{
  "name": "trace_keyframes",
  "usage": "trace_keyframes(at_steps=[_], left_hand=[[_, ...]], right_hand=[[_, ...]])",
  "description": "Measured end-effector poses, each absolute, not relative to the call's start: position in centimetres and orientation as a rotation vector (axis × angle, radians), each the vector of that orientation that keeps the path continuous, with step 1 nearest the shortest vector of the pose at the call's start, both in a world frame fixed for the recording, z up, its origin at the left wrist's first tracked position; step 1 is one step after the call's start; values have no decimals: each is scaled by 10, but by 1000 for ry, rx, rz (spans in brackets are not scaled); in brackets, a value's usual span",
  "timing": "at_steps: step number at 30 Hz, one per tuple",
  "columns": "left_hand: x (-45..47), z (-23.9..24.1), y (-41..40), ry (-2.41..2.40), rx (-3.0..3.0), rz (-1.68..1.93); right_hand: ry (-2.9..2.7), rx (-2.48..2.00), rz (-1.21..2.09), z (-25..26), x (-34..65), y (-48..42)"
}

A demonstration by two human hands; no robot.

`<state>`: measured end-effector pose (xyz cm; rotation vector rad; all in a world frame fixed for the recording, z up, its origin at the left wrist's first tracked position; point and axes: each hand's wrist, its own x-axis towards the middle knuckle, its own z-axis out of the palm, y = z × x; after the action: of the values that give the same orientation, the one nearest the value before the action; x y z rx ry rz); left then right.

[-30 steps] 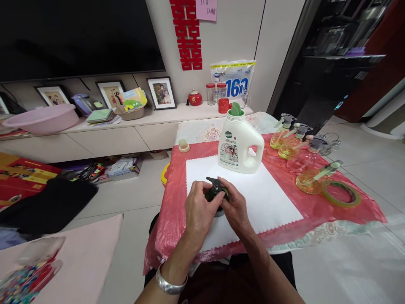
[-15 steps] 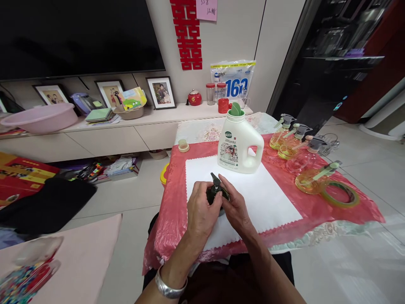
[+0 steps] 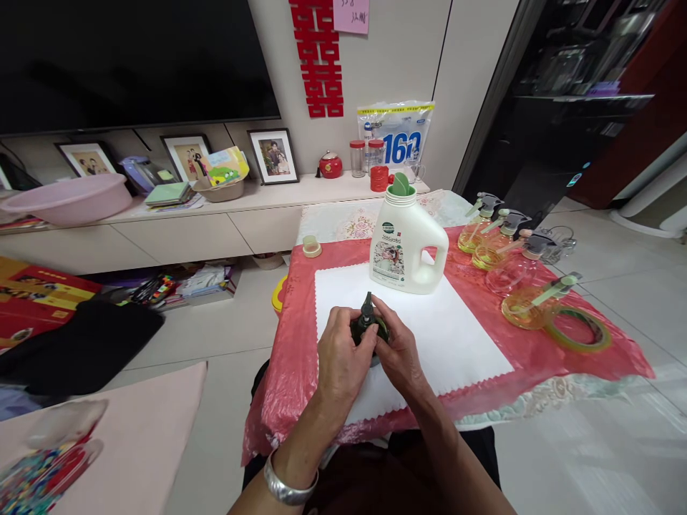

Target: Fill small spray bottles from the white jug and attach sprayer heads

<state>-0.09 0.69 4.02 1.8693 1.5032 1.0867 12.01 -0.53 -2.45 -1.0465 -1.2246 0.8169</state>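
Between my hands, over the near part of a white cloth (image 3: pixel 456 357), is a dark pump bottle (image 3: pixel 367 323) with its nozzle pointing away from me. My left hand (image 3: pixel 343 350) is closed round its left side, thumb at the neck. From the right, my right hand (image 3: pixel 398 350) grips it with the fingers at the pump collar. Most of the bottle's body is hidden by my fingers. Just beyond stands a large white detergent jug (image 3: pixel 405 247), upright, with a green spout (image 3: pixel 400 184) in its uncapped mouth.
Several spray bottles (image 3: pixel 502 239) with yellowish liquid stand at the right on the red table cover (image 3: pixel 293 336). A roll of tape (image 3: pixel 580 329) lies near them. A translucent cap (image 3: pixel 311 247) sits at the far left corner. Behind is a low cabinet (image 3: pixel 198 232).
The pump nozzle has turned slightly clockwise, from pointing a little left to pointing nearly straight ahead. Both hands keep their grip in about the same place.
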Motion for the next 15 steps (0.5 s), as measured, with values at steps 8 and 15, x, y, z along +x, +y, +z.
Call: trace_keyframes(at_steps=[8, 15], left_hand=[[-3, 41, 8, 1531, 1809, 1071], [-1, 37, 4, 1540, 1968, 1095]], right_hand=[[-1203, -1037, 849, -24, 120, -5], [-1138, -1078, 822, -33, 115, -1]])
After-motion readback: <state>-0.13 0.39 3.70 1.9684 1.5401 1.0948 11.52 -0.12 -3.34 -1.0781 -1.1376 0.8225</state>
